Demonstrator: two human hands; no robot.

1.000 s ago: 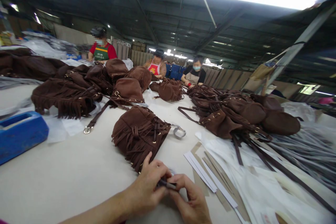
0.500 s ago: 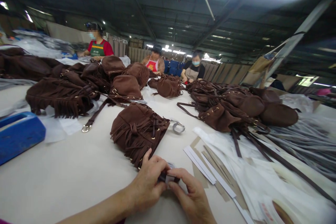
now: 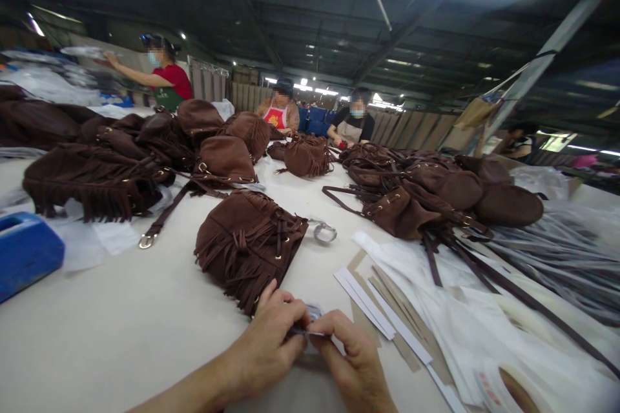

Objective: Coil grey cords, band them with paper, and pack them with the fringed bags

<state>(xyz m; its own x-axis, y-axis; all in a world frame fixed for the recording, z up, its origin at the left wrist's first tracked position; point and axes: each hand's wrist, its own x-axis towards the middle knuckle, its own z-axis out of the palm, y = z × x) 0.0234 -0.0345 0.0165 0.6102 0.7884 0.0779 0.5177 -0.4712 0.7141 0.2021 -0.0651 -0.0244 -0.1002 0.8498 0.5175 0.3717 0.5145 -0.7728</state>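
Note:
Close together over the table front, both my hands are closed in pinches. My left hand [image 3: 274, 332] grips a dark strap-like piece [image 3: 295, 332], mostly hidden by the fingers. My right hand [image 3: 356, 352] pinches a small white strip [image 3: 316, 334], seen nearly edge-on, against the dark piece. Some clear plastic wrap [image 3: 314, 312] shows just behind my fingertips. Right beyond my left hand lies a brown fringed bag [image 3: 237, 232] with gold eyelets, on its side. A plastic-wrapped ring-shaped piece [image 3: 323, 232] sticks out at its mouth.
White and grey paper strips [image 3: 365, 300] lie to the right, beside white sheets [image 3: 460, 335] and a tape roll [image 3: 508, 390]. A blue tape dispenser [image 3: 29, 255] stands left. Brown bags [image 3: 407, 206] are piled behind. Several co-workers [image 3: 356, 119] are across the table.
The white strip has turned from face-on to nearly edge-on between my fingers. At the far left, a co-worker in red has raised an arm towards the plastic pile. My view has shifted slightly.

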